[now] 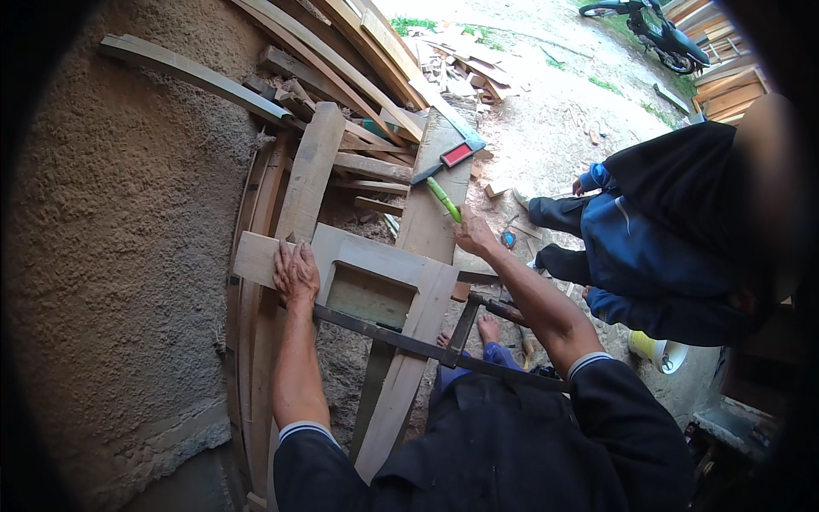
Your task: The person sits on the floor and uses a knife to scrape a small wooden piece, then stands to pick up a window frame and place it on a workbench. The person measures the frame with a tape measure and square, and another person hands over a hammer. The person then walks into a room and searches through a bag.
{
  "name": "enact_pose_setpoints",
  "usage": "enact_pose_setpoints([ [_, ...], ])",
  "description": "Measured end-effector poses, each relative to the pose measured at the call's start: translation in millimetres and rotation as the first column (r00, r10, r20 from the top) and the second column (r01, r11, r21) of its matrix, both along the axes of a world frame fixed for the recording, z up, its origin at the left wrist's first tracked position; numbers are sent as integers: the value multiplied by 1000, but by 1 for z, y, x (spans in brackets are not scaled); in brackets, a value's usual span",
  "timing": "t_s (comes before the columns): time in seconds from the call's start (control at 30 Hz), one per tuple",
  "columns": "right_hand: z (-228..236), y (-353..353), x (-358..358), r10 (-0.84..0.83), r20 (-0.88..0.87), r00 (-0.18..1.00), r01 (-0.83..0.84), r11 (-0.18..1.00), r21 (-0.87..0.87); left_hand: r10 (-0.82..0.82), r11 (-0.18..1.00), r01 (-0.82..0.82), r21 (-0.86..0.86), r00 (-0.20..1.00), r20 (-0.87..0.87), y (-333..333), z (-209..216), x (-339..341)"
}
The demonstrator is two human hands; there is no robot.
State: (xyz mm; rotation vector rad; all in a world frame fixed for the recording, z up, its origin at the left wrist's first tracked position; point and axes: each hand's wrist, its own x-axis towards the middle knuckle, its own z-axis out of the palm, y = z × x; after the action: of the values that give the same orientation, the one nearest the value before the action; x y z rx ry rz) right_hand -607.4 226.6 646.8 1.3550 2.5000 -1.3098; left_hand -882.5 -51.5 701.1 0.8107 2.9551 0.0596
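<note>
A pale wooden frame (375, 256) with a recessed panel lies across the boards in front of me. My left hand (295, 271) rests on its left end, fingers stretched out over the wood. Under and along the near side of the frame runs a dark metal bar clamp (375, 331). My right hand (472, 232) is closed around the lower end of a bright green stick-like tool (443, 200), whose exact kind I cannot make out. Just beyond its tip, a square (456, 154) with a red inset lies on a wide plank (431, 218).
A rough wall (128, 213) stands at left, with long boards (256, 324) beside it. Timber and offcuts (465, 72) are heaped at the back. Another person in blue (636, 247) is close on the right. A white bucket (670, 356) and a motorcycle (657, 38) are farther off.
</note>
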Motion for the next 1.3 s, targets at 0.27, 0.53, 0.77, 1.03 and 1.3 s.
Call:
enact_pose_setpoints([
  [0.27,85,-104,123,-465,-233,854,227,736,-638,0,1000,0,13,1000,17,-1,-3,-2],
  [0.53,111,-192,145,-832,45,553,380,204,-902,14,999,-16,39,999,42,-1,-5,-4],
  [0.77,111,-206,149,-837,59,544,363,171,-916,-9,1000,8,25,999,53,0,-3,-5],
  [1.03,103,-211,147,-834,49,550,422,227,-878,-13,999,11,38,998,58,-4,-5,-2],
  [1.3,107,-212,140,-830,39,557,414,236,-879,-18,999,18,33,1000,16,-5,-7,-4],
])
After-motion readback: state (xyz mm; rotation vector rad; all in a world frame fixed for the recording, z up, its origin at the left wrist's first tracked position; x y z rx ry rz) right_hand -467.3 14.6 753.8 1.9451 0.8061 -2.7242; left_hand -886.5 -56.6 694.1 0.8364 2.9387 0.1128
